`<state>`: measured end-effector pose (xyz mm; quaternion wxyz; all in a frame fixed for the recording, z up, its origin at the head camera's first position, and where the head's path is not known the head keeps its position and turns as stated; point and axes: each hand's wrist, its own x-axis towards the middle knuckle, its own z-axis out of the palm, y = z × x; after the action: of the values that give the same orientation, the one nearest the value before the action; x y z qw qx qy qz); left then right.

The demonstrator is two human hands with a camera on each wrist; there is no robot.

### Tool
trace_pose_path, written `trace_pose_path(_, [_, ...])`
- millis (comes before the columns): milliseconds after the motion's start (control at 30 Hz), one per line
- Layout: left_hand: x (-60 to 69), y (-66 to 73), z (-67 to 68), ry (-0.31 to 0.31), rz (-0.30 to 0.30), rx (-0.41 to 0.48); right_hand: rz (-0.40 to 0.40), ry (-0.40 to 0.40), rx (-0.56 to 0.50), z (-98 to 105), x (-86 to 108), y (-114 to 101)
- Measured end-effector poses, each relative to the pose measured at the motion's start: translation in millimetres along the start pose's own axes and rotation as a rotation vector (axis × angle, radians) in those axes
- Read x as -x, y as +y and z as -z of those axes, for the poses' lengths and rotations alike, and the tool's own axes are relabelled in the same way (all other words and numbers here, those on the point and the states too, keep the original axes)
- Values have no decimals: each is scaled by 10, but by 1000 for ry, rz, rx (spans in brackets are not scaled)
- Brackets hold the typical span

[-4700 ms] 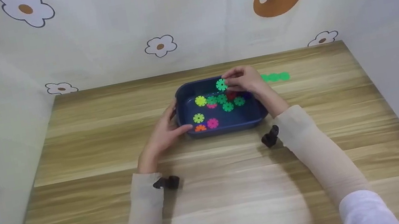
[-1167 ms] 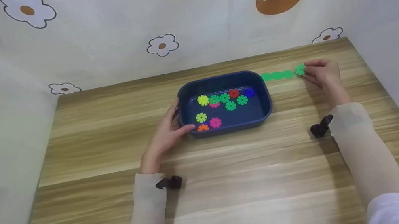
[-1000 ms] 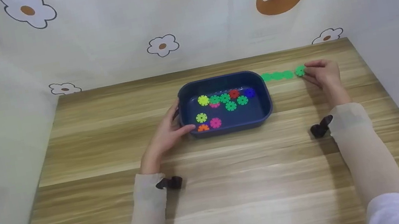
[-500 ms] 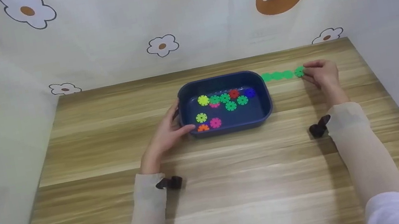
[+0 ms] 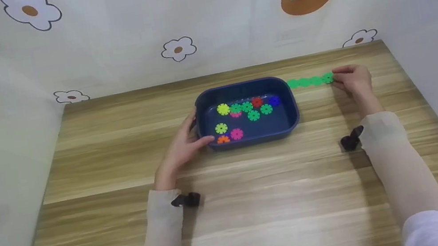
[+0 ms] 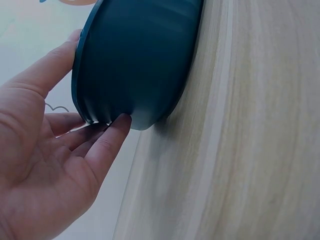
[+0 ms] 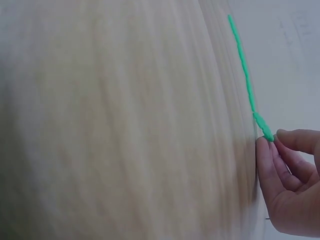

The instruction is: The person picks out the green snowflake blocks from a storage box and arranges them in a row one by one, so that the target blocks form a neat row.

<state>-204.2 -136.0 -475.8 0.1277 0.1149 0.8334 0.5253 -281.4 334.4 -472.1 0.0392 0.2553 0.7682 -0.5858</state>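
My left hand holds the left end of a dark blue plastic bin, thumb at the front corner. In the left wrist view, thumb and fingers span the bin's end wall. Between right thumb and fingertips, my right hand pinches a green notched snowflake disc. That disc meets the right end of a row of green discs on the table. Seen from the right wrist, the pinched disc tilts against the flat green strip. The bin hides whether the row extends further left.
Loose discs lie inside the bin: yellow, red, blue, pink, orange and several green. A wood-grain table stands beneath, with a patterned cloth behind and at both sides.
My right hand took a green disc out of the bin and carried it right to the row. In the last second it shifted slightly left, closing the gap. My left hand stayed on the bin.
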Motion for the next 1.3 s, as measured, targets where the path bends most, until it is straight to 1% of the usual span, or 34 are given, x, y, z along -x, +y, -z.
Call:
trace_pose_path(267, [13,5,6,0,19,8,33,10,66,9,11,-2])
trace_pose_path(533, [4,12,3,-4,30,14,46,2,54,39,42,11])
trace_pose_path(767, [-20,-5,2,-20,-9,83,61,-4,-43,46,144,-27])
trace_pose_path(900, [-12,8,-2,-18,-9,82,64,-14,-58,39,179,-51])
trace_pose_path(1033, [-5,16,-1,-11,-5,70,61,-22,-96,28,201,-74])
trace_pose_path(1300, [-9,1,-2,-13,0,62,82,-20,-137,-1,214,-101])
